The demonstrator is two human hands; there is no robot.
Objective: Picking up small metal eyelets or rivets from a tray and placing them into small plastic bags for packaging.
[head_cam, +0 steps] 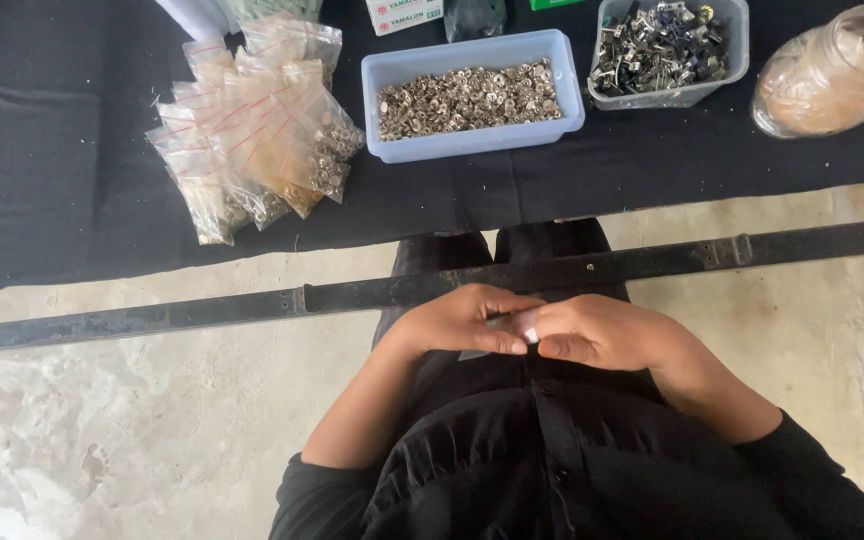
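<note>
My left hand (462,320) and my right hand (602,335) meet over my lap, fingertips pinched together on a small clear plastic bag (514,327). Most of the bag is hidden by my fingers; only a pale strip shows between them. Both hands hover above my black clothing, just below a dark metal bar (202,310). What is inside the bag cannot be seen.
On the black cloth (52,150) ahead lie a heap of small filled zip bags (252,130), a pale blue tub of small metal pieces (472,95), a clear tub of darker metal parts (667,50) and a glass jar (832,70). Concrete floor surrounds my legs.
</note>
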